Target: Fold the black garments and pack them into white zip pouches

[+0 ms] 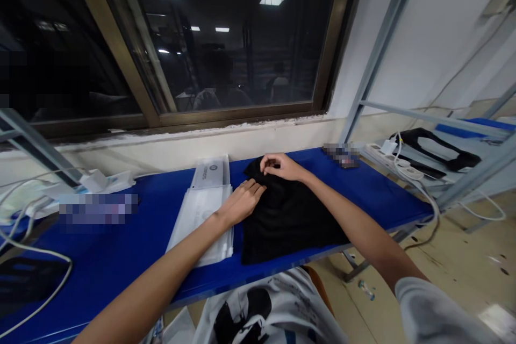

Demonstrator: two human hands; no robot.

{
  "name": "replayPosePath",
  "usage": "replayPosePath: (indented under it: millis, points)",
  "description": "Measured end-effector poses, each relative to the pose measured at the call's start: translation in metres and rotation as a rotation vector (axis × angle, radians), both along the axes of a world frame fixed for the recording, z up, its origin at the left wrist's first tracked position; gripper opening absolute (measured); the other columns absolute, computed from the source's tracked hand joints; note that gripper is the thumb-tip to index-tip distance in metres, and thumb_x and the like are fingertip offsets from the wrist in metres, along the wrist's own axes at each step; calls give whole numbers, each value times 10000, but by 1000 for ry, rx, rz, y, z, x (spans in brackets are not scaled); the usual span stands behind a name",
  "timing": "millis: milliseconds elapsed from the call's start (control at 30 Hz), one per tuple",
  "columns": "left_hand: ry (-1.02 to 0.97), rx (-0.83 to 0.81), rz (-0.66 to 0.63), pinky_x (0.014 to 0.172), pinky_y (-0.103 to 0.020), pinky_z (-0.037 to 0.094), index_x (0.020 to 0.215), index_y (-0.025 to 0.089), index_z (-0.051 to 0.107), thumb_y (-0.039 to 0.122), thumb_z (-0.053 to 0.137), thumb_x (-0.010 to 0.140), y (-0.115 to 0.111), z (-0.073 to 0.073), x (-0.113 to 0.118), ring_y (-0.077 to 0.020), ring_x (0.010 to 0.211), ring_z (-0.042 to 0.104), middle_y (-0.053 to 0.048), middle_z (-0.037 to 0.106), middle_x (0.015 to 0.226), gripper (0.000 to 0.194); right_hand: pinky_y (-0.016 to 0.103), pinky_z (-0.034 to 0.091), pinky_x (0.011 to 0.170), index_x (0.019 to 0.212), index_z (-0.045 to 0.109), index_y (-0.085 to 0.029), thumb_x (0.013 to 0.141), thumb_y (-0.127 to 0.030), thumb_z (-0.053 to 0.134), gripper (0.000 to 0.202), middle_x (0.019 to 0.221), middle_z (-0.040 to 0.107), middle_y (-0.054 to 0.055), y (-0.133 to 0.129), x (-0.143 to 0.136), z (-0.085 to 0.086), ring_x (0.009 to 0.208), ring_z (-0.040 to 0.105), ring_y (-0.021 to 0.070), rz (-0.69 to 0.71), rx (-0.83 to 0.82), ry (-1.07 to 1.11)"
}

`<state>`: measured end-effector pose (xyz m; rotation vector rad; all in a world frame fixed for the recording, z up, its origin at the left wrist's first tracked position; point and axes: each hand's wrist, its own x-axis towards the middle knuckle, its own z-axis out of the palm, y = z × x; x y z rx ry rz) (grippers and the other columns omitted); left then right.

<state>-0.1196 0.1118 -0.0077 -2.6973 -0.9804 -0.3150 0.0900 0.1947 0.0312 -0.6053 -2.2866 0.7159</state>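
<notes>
A black cloth point(290, 220) is spread on the blue table, its narrower part toward the wall. At its upper left edge my left hand point(243, 201) rests with the fingers bent together; what they pinch, if anything, is too small to tell. My right hand point(282, 166) is over the cloth's far end, fingers curled toward the thumb, and anything between them cannot be made out. Left of the cloth lie whitish translucent plastic bags point(201, 215) with printed lettering, partly behind my left forearm.
The blue table point(153, 193) runs below a dark window. Power strips point(387, 158) with white cables lie at both sides, beside metal shelf posts. A black item point(32, 279) is at the far left. Another black item point(443, 150) lies at the right.
</notes>
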Motion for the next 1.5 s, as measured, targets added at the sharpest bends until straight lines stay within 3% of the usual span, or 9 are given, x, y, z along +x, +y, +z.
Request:
replayPosePath:
  millis: [133,300,433,633,900,1133,1333,1433,1500]
  points:
    - [-131,-25,50,974,-485,490,1250,113,592,122,424,969,1,8,-5,-303,1117,584,-157,677,1071,327,344,522,901,1048,684,-195,880,-258,673,180,1095,686,63,-29,14,28,1010,648,191,249,18,-125]
    - [-677,-207,85,1035,-393,490,1326,169,518,198,445,985,-1,31,-20,-232,1189,606,-124,645,1275,350,428,386,1146,1259,636,-240,809,-355,809,496,1387,537,107,-43,9,33,1319,514,245,225,134,-45]
    - [-789,-422,57,1084,-383,465,1373,183,500,319,411,1029,-5,40,-24,-228,1258,603,-110,634,1354,380,389,484,1018,1098,681,-207,879,-398,732,294,1202,657,93,-36,5,24,1148,627,232,111,20,106]
    - [-854,-536,18,1095,-411,468,1438,208,539,509,446,1025,-7,43,-28,-273,1299,584,-107,619,1413,519,284,519,744,998,678,-167,771,-452,812,389,860,689,18,-26,1,13,782,664,160,-18,-295,234]
    - [-1019,-460,80,1040,-411,500,1094,165,771,470,638,924,10,43,-41,-273,1118,681,-111,752,1152,374,322,524,881,960,748,-168,709,-425,866,378,925,756,54,-24,0,11,902,708,189,42,-524,311]
    - [-998,-463,83,1029,-379,498,1124,184,758,436,684,884,4,49,-40,-267,1149,669,-93,741,1196,356,307,519,776,754,681,-176,615,-412,912,359,931,745,55,-17,-8,-3,820,695,182,-143,-435,424]
    - [-1183,-501,103,1015,-385,504,1025,171,786,397,713,866,5,47,-40,-260,1092,690,-102,766,1109,286,301,493,749,570,548,-172,666,-450,871,437,870,707,50,-19,-8,-2,789,657,168,-109,-355,323]
    - [-1191,-632,44,980,-373,519,1004,172,794,385,761,837,1,49,-39,-267,1079,698,-103,772,1094,272,298,506,768,763,649,-177,677,-406,872,331,940,706,45,-29,-6,7,807,659,158,-7,-437,230]
    - [-1127,-734,-35,983,-370,518,994,177,796,365,773,838,-6,52,-35,-267,1086,699,-103,770,1099,246,318,522,834,1119,662,-220,669,-367,884,523,1105,709,60,-39,-8,11,917,677,175,55,-500,172]
